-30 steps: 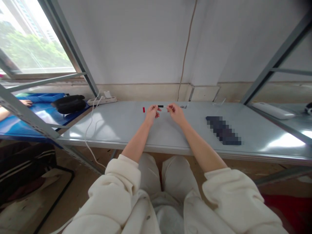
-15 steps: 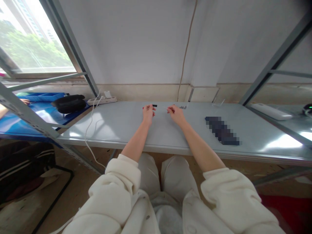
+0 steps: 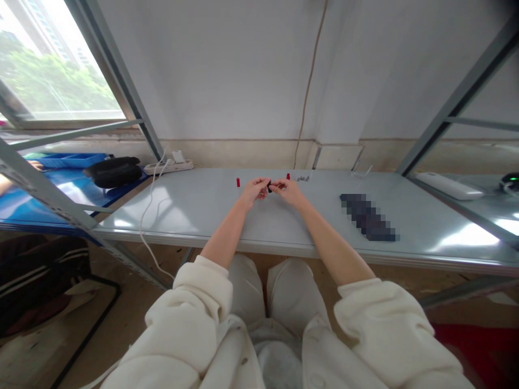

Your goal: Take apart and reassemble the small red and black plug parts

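Observation:
My left hand and my right hand meet over the middle of the grey table. Between their fingertips is a small black cylinder; its kind is too small to make out. Both hands are closed in a pinch on it, though the fingers hide part of it. A short red cylinder stands upright left of my left hand. Just behind my right hand a second red cylinder shows. Several small grey pieces lie to the right of that one.
On the right of the tabletop lies a dark, pixelated flat object. A white power strip with a hanging cable is at the back left. Metal uprights flank the table. Another person's hand shows at far left, near a blue tray.
My hands have come together, and the black cylinder, earlier in my left hand alone, is now between both. The left red cylinder has come into full view.

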A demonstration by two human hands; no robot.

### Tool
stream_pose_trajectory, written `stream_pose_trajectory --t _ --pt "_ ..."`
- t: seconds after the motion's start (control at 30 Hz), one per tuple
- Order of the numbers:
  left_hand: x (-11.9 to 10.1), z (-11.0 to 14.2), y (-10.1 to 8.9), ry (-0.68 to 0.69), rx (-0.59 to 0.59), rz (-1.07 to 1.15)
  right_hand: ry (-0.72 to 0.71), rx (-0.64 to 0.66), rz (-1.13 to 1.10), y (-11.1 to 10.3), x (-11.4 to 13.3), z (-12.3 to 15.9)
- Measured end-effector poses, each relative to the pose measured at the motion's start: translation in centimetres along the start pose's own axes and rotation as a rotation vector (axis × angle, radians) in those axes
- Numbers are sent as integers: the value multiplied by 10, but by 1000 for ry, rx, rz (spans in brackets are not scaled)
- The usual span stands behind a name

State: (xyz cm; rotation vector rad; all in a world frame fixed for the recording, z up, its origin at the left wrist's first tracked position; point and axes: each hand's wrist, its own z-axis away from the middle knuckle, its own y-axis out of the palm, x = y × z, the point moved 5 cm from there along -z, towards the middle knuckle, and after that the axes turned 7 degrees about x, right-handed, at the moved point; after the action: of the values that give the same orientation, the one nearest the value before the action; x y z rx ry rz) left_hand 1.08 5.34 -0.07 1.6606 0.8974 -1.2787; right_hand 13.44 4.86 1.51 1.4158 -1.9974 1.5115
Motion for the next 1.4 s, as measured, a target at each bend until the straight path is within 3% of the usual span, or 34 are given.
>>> stream_pose_trajectory --t 0.3,0.67,0.8,1.1,1.4 --pt "0 0 -1 -25 -43 -12 17 114 -23 8 0 2" --pt "3 0 -2 -70 -102 -199 51 173 140 13 -1 4" --pt "5 -1 -4 -68 -149 -301 123 197 235 5 -8 5" --pt "9 -1 -8 -108 -195 -305 382 84 565 -34 -37 11" --pt "12 -1 -4 -163 -105 -203 500 28 595 -35 -43 15"
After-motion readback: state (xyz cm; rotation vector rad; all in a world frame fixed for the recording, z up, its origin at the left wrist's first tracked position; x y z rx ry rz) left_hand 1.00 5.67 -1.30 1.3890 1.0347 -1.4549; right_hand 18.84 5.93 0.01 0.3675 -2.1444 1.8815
